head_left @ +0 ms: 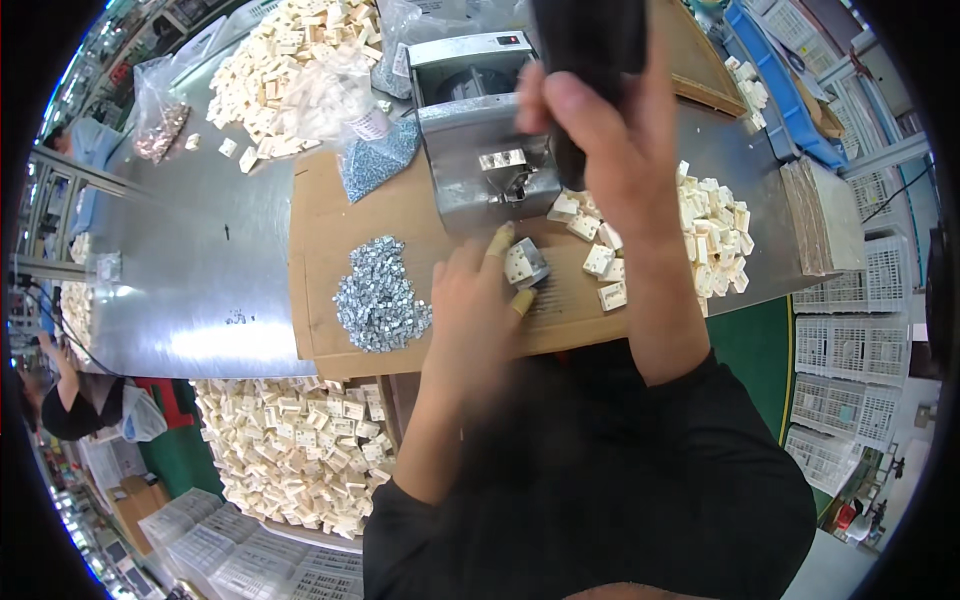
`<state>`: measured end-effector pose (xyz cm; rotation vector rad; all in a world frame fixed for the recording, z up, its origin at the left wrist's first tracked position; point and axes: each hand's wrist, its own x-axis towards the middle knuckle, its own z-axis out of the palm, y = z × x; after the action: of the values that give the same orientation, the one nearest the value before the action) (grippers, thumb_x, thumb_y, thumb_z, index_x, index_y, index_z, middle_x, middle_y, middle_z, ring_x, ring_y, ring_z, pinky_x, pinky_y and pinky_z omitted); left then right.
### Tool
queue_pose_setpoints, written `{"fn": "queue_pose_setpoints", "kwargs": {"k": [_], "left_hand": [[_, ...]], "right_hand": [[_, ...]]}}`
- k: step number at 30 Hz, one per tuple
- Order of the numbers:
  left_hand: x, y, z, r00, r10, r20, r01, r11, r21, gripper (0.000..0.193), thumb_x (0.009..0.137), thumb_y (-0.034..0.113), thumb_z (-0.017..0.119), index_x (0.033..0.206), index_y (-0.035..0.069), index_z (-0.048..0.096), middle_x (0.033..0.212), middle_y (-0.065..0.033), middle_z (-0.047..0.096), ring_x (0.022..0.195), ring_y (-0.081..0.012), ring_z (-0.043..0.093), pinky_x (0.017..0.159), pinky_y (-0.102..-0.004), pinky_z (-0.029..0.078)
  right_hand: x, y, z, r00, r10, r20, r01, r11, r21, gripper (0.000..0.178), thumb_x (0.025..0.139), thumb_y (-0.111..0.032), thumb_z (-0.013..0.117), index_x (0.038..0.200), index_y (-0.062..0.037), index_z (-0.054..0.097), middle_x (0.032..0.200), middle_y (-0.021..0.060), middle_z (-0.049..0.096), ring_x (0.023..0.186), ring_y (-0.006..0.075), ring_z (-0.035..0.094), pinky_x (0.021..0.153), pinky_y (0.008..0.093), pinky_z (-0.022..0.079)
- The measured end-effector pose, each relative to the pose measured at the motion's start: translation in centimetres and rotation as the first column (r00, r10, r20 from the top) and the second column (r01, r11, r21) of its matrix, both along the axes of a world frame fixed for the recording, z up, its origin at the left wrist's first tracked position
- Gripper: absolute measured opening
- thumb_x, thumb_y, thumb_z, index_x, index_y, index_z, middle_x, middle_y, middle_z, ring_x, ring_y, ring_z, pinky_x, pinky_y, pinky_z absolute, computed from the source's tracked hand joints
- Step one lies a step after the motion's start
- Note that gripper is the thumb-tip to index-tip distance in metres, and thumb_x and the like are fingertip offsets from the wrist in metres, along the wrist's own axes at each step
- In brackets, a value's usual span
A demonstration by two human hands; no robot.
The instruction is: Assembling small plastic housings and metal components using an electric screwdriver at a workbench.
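My right hand (625, 150) is raised over the right side of the metal screw feeder (455, 195), fingers wrapped around a thick black electric screwdriver (590, 45). Both are blurred and close to the camera. My left hand (475, 300), also blurred, lies low on the cardboard sheet (325, 230) with yellow covers on its thumb and index finger. Those two fingers are spread at the edge of a cream plastic block (519, 264), which sits in a small grey metal fixture (537, 262). To the left of this hand is a heap of small silvery metal pieces (380, 298).
Cream blocks are piled at the back left (290, 50) and right (715, 235). A bag of bluish small parts (380, 160) lies beside the feeder. Below the table edge stands a bin full of cream blocks (300, 450). A blue tray (770, 70) and white crates (850, 340) line the right.
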<state>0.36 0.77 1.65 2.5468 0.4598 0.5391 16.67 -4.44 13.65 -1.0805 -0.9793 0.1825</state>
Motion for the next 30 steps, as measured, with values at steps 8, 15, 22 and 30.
{"fn": "queue_pose_setpoints", "kwargs": {"k": [8,15,22,30], "left_hand": [[0.7,0.0,-0.7,0.989,0.022,0.148,-0.011,0.997,-0.073,0.04,0.073,0.023,0.082,0.107,0.005,0.07,0.095,-0.0091,0.061,0.084,-0.0302,0.059,0.074,-0.04,0.047],[0.6,-0.2,-0.8,0.987,0.051,0.153,-0.033,0.993,-0.114,0.042,0.071,0.023,0.084,0.104,0.002,0.069,0.096,-0.011,0.061,0.084,-0.0322,0.061,0.073,-0.0409,0.049],[0.5,0.2,-0.9,0.987,0.046,0.153,-0.029,0.993,-0.113,0.044,0.071,0.025,0.084,0.105,0.002,0.069,0.095,-0.0114,0.061,0.085,-0.032,0.061,0.073,-0.0412,0.05],[0.5,0.3,-0.9,0.992,0.037,0.118,-0.021,0.991,-0.131,0.043,0.071,0.026,0.084,0.105,0.002,0.07,0.092,-0.011,0.06,0.084,-0.031,0.061,0.072,-0.041,0.05]], "right_hand": [[0.3,2.3,-3.4,0.985,-0.149,-0.081,0.163,0.964,0.208,0.095,0.083,-0.08,0.048,0.131,0.0005,0.037,0.072,0.0131,0.058,0.054,0.0204,0.059,0.052,0.0313,0.049],[-0.2,3.1,-5.2,0.994,-0.11,-0.023,0.112,0.958,0.264,0.093,0.085,-0.075,0.052,0.133,0.0028,0.035,0.068,0.0132,0.058,0.051,0.0184,0.057,0.048,0.0289,0.047],[-1.0,2.5,-4.6,0.992,0.121,-0.022,-0.111,0.955,0.275,0.081,0.088,-0.065,0.056,0.134,-0.0038,0.029,0.076,0.0142,0.058,0.055,0.0189,0.058,0.049,0.0304,0.049],[0.1,3.1,-4.3,0.993,-0.112,-0.035,0.117,0.963,0.243,0.097,0.085,-0.08,0.045,0.141,-0.0033,0.029,0.069,0.0123,0.056,0.05,0.0188,0.056,0.049,0.0307,0.047]]}}
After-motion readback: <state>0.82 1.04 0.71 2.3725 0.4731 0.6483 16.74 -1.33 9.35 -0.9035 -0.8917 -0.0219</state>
